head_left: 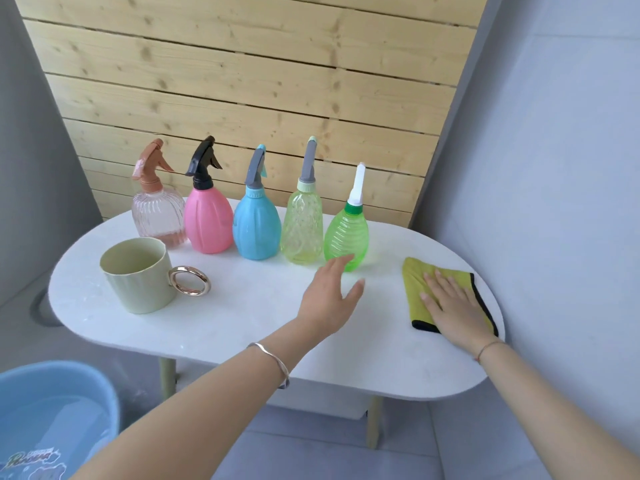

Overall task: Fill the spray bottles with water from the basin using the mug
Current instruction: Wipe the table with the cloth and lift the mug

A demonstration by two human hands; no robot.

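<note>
"Looking at the hands first, what is each one doing?"

"The left hand (330, 292) is out over the bench (242, 317), fingers straight and spread, thumb apart, holding nothing. Its fingertips lie across the foot of the green bottle (346, 233). I cannot tell whether they touch it."

"And the other one?"

"The right hand (450, 303) lies flat, palm down, fingers straight, on a yellow cloth (414, 282) with a black edge. The cloth is at the right end of the bench."

"Where are the bottles?"

"Five stand upright in a row along the far side, all with their tops on. From the left: a clear bottle (157, 216) with a brown trigger, a pink bottle (207, 223) with a black one, a blue bottle (256, 230) and a pale green bottle (302, 230) with grey sprayers, then the green bottle with a white nozzle. Neighbours stand just beside each other. A little liquid shows low in the clear bottle."

"The mug?"

"The mug (138, 285) stands upright at the near left of the bench, in front of the clear bottle, its gold ring handle pointing right. It is well apart from both hands."

"The basin?"

"The blue basin (104, 386) sits on the floor at the near left, below the bench, with water in it."
</note>
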